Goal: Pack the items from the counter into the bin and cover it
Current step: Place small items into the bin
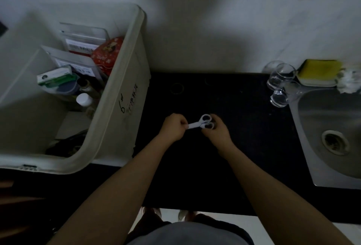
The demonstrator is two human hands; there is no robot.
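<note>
Scissors tip hidden in fist

A steel sink sits at the right, with clear glasses and a yellow sponge just behind it.

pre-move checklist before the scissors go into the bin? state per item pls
1. Scissors held: ok, left hand grips the blade end, right hand is at the handle loops.
2. Blades closed: cannot tell, the left hand covers the tip.
3. Bin open: ok, no lid on it.
4. Free space in bin: ok, bare floor shows near the front; the red tin and boxes sit at the back.
5. Path from hands to bin: ok, nothing stands between them on the counter.
6. Lid ready for covering: cannot tell, no lid visible.
</note>
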